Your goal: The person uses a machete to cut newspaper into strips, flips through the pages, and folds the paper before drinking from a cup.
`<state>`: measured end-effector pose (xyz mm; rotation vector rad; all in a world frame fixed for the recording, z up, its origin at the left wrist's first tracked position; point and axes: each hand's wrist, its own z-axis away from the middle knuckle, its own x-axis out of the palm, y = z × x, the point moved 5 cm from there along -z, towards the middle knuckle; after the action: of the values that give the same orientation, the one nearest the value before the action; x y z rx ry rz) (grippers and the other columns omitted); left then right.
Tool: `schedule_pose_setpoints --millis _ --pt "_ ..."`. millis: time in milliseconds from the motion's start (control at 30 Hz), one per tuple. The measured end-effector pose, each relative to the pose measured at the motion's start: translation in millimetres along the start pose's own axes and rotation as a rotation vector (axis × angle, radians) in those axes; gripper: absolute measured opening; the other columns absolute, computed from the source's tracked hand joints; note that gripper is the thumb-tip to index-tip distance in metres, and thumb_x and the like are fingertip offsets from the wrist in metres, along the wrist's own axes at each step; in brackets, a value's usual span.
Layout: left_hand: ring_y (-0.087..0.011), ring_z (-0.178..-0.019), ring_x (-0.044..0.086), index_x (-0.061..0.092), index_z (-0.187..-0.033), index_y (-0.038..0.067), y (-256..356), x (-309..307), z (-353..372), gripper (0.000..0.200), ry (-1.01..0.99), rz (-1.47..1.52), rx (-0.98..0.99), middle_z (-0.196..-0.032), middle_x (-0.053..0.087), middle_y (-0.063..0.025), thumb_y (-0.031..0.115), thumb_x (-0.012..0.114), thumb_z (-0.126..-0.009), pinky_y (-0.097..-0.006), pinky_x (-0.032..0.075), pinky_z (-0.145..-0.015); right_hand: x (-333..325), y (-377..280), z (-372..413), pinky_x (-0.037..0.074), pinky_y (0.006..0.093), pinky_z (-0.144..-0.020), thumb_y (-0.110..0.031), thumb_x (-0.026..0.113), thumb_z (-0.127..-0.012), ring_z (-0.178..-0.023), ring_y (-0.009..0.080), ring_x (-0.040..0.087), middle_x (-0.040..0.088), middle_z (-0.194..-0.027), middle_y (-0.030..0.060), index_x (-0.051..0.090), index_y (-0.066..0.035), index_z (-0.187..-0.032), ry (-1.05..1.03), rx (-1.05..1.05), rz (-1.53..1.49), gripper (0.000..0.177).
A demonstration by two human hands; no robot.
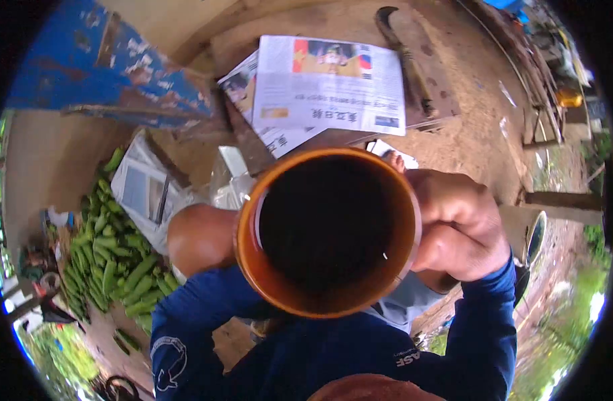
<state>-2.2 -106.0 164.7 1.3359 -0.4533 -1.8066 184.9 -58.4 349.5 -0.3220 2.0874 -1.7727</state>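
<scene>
A large orange-brown cup (253, 267) with a dark inside is raised close to the camera and fills the middle of the view. My right hand (457, 230) is closed around its right side, fingers curled tight. My left hand (200, 239) sits against the cup's left side. Its fingers are hidden behind the cup, so its grip does not show. Both my arms are in blue sleeves (186, 321).
Newspapers (330, 83) lie spread on a wooden surface beyond the cup, with a curved blade (400, 47) beside them. A pile of green bananas (116, 247) lies on the ground at the left, near more paper (142, 190) and a blue painted board (99, 63).
</scene>
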Motion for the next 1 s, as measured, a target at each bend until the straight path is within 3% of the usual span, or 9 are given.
schedule_pose_setpoints --millis 100,233,400,533,1000 --pt "-0.0337 -0.084 0.069 0.066 -0.111 0.005 -4 5 1 0.027 -0.011 -0.024 0.000 -0.088 0.068 -0.0181 0.020 0.067 -0.088 -0.0490 0.053 -0.077 11 5 5 0.053 0.0399 -0.074 -0.033 0.084 -0.082 -0.081 0.0315 0.070 0.070 -0.089 0.0160 0.072 0.001 -0.091 0.042 -0.061 -0.061 0.037" --pt "-0.0340 -0.085 0.069 0.066 -0.110 0.005 -7 5 4 0.026 -0.009 -0.014 -0.002 -0.089 0.068 -0.0185 0.020 0.067 -0.088 -0.0492 0.053 -0.077 19 4 9 0.055 0.0443 -0.083 -0.042 0.084 -0.081 -0.089 0.0368 0.071 0.069 -0.105 0.0296 0.075 -0.002 -0.095 0.003 -0.016 -0.188 0.044" --pt "-0.0343 -0.086 0.069 0.066 -0.108 0.005 -9 8 5 0.026 -0.011 -0.014 0.010 -0.089 0.068 -0.0189 0.020 0.067 -0.087 -0.0495 0.054 -0.076 20 -11 -8 0.048 0.0435 -0.074 -0.046 0.083 -0.079 -0.065 0.0311 0.065 0.071 -0.082 0.0150 0.070 -0.007 -0.079 -0.113 -0.231 -0.031 0.041" --pt "-0.0347 -0.086 0.070 0.066 -0.107 0.005 -9 9 7 0.025 -0.022 -0.014 0.012 -0.090 0.068 -0.0192 0.020 0.067 -0.087 -0.0497 0.054 -0.076 14 -16 -15 0.047 0.0489 -0.075 -0.050 0.084 -0.075 -0.061 0.0275 0.062 0.071 -0.080 0.0132 0.072 -0.010 -0.080 -0.170 -0.249 0.082 0.043" --pt "-0.0357 -0.089 0.071 0.065 -0.103 0.006 -9 5 7 0.023 -0.050 -0.060 0.028 -0.091 0.069 -0.0204 0.021 0.067 -0.085 -0.0505 0.055 -0.075 26 5 -9 0.051 0.0449 -0.076 -0.034 0.083 -0.082 -0.072 0.0299 0.067 0.072 -0.088 0.0180 0.072 -0.003 -0.091 -0.094 -0.240 -0.056 0.034"
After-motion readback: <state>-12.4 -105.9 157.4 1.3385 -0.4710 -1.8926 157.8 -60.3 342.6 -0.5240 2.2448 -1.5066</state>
